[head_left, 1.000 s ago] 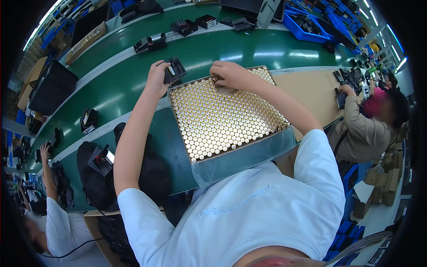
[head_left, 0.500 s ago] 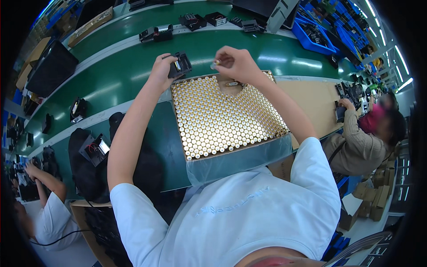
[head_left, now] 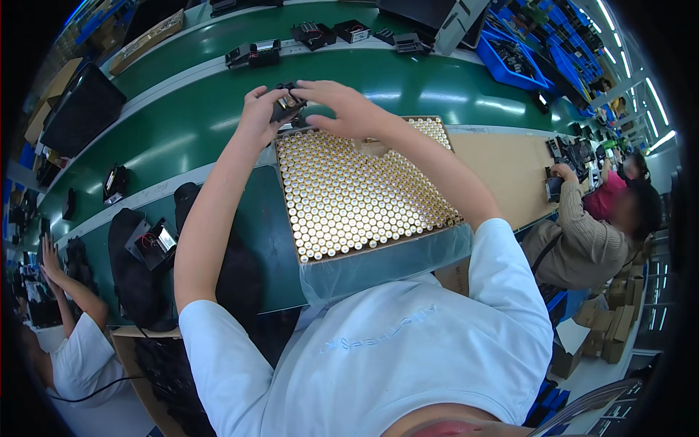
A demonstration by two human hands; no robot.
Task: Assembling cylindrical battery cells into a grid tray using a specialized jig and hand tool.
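My left hand (head_left: 256,116) is closed around a small black plastic battery housing (head_left: 286,109), held tilted above the far left corner of the battery box. Reaching across from the right, my right hand (head_left: 348,109) has its fingers apart, the fingertips at the housing's upper edge and the thumb just below. No battery shows between those fingers, and they partly cover the housing. Below both hands, an open carton (head_left: 386,264) lined with clear plastic holds rows of upright cylindrical batteries (head_left: 349,193). A gap in the rows near its far side is partly hidden by my right wrist.
A black housing with red wires (head_left: 155,244) lies on dark cloth at left. Several black units (head_left: 255,54) line the far ledge beyond the green belt (head_left: 196,109). A blue bin (head_left: 510,60) stands far right. Co-workers sit at left and right (head_left: 582,233); brown board (head_left: 495,164) adjoins the carton.
My right hand has moved left from above the carton to the housing, and its pinched fingers have spread. The small battery it pinched is no longer visible there. My left hand still holds the housing.
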